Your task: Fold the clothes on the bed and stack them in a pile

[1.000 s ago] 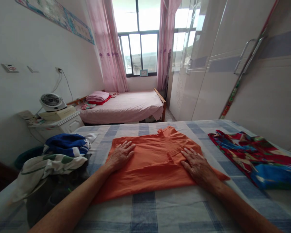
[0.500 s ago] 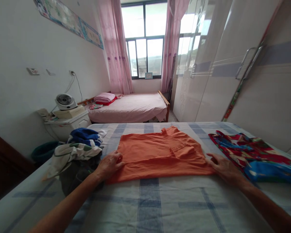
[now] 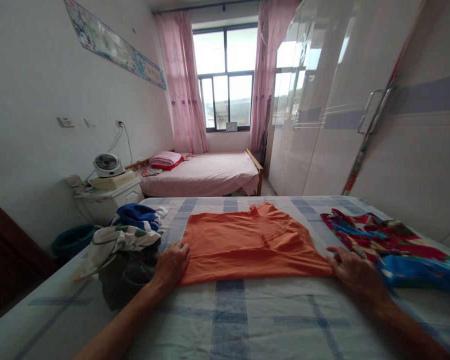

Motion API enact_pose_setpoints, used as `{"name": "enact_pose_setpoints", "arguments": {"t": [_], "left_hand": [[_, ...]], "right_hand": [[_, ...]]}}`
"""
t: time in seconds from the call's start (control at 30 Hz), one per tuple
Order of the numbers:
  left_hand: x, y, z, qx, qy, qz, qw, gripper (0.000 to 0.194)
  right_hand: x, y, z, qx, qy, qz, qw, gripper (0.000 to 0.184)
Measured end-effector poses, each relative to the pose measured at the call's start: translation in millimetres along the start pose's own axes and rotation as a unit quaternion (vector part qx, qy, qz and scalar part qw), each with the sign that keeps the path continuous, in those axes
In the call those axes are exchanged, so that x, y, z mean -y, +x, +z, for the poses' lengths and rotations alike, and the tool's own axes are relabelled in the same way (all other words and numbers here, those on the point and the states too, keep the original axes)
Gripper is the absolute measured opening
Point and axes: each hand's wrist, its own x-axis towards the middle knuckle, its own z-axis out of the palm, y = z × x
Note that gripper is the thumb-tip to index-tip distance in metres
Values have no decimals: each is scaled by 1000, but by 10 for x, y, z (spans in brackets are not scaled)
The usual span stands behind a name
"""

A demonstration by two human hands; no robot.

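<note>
Orange cloth makes the shirt (image 3: 228, 250), which lies flat on the checked bed sheet (image 3: 230, 315) between 2 hands. The left hand (image 3: 173, 262) curls its fingers at the left edge, and the right hand (image 3: 354, 270) bends its fingers by the near right corner; I cannot tell if they pinch the cloth. Hands that wide apart probably help make the near edge straight. The messy clothes pile (image 3: 122, 242) and red-and-blue cloth (image 3: 392, 237) sit at the sides, maybe to leave room.
</note>
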Motion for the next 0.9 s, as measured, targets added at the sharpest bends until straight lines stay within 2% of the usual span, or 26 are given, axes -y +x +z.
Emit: {"name": "enact_pose_setpoints", "arguments": {"t": [0.07,0.17,0.27,0.37,0.43,0.53,0.7,0.8,0.9], "left_hand": [[-56,26,5,-22,-32,29,999,20],[-223,55,41,-56,-115,107,986,25],[-393,74,94,-18,-167,164,972,33],[-459,113,100,37,-194,183,963,33],[-446,146,64,54,-206,183,960,32],[-391,177,-10,80,-217,183,956,30],[-250,294,-52,101,-237,164,952,29],[-75,567,-8,70,-194,111,972,34],[162,975,95,55,-134,66,987,37]], "right_hand": [[137,35,-79,-1,-2,-48,999,36],[527,92,-207,60,50,-129,989,33],[935,151,-214,152,84,-202,964,34],[1151,228,-56,229,93,-237,940,41],[1183,282,88,255,94,-241,932,46],[1155,347,245,255,100,-234,933,49],[1040,531,282,226,134,-250,932,39],[893,815,346,211,127,-209,946,37],[711,1206,523,204,112,-148,961,42]]}}
